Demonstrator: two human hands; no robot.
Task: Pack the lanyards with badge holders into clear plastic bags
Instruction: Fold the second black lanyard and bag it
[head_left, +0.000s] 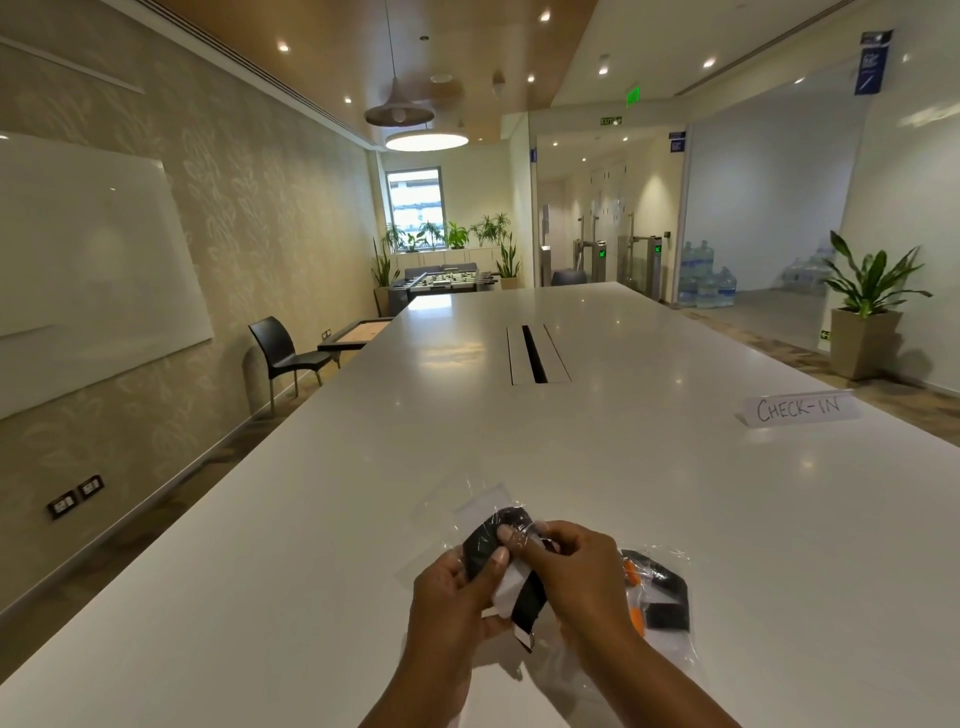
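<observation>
Down the length of the room runs a long glossy white table (311, 545), with a grey cable hatch (535, 356) sunk in its middle. Toward the right edge stands a folded white paper sign lettered CHECK-IN (797, 408). Near the front edge, right of centre, lies a packed clear bag (660, 597) holding a black strap and an orange piece; it is just beside the right wrist.

Just left of it, both hands work above the tabletop. A clear plastic bag (467, 506) reaches away from them, its far end lying flat on the table. A black lanyard (480, 543) sits partly inside the bag's mouth, and its strap end with a metal clip hangs down between the hands beside a white badge holder (506, 587).

The left hand (452, 597) grips the black lanyard, thumb pressed on top and fingers curled beneath. The right hand (576, 566) pinches the clear plastic bag over the lanyard with curled fingertips.
</observation>
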